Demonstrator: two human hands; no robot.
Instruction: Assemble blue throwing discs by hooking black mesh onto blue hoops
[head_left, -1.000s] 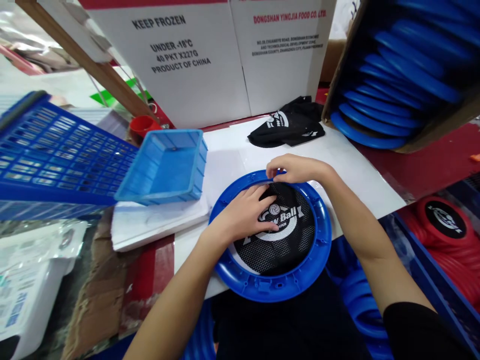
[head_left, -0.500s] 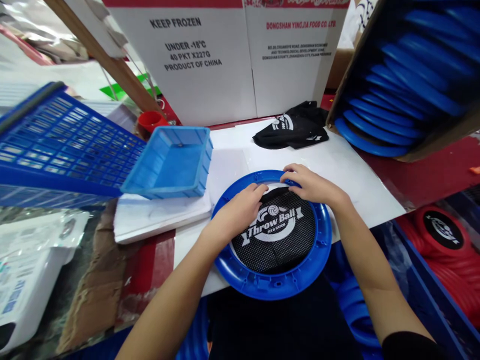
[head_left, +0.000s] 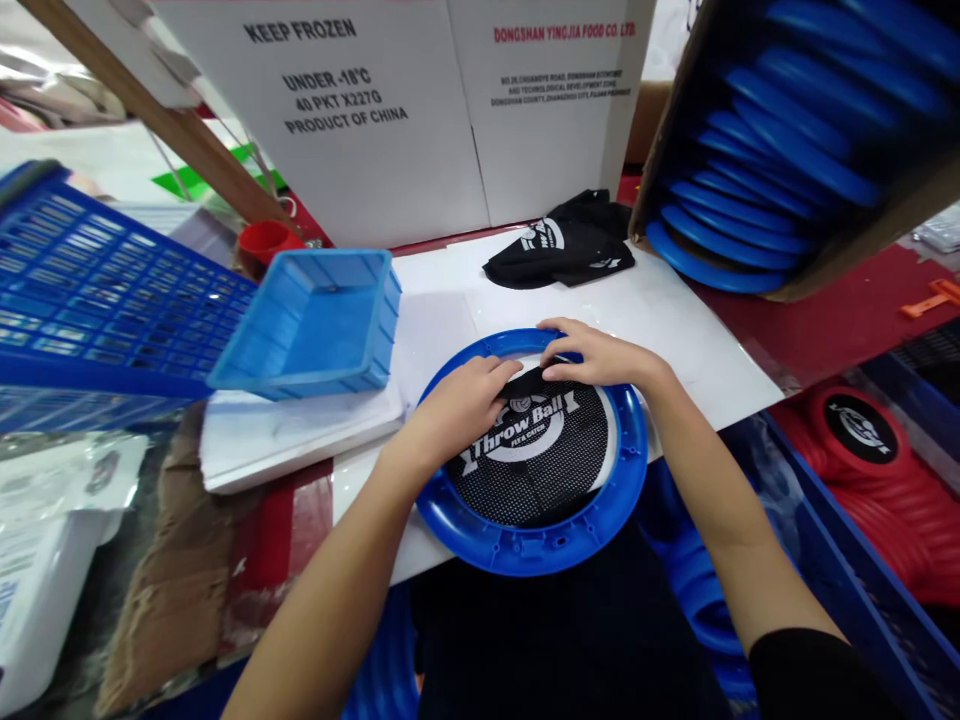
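A blue plastic ring [head_left: 529,552] lies with its ribbed side up at the near edge of the white work surface. Inside it is a round black mesh fabric [head_left: 517,480] printed "Throw Ball", with white showing along its right and top edges. At the upper left, my left hand [head_left: 465,405] is closed on the mesh's edge, fingertips bent over it. My right hand [head_left: 589,355] rests at the ring's upper right, fingers apart, with the thumb near the mesh edge. Farther back lies a heap of black printed fabric pieces [head_left: 562,245].
On the left, a light blue tray [head_left: 300,385] sits on white sheets beside a blue basket [head_left: 112,290]. A white carton [head_left: 390,180] stands behind. Blue rings [head_left: 720,260] fill a tilted cardboard box at right. Red discs [head_left: 862,500] lie in a crate at lower right.
The mesh has shifted left and up inside the ring, baring white along its right side. Both hands stay near the ring's far edge. The whole view has moved slightly.
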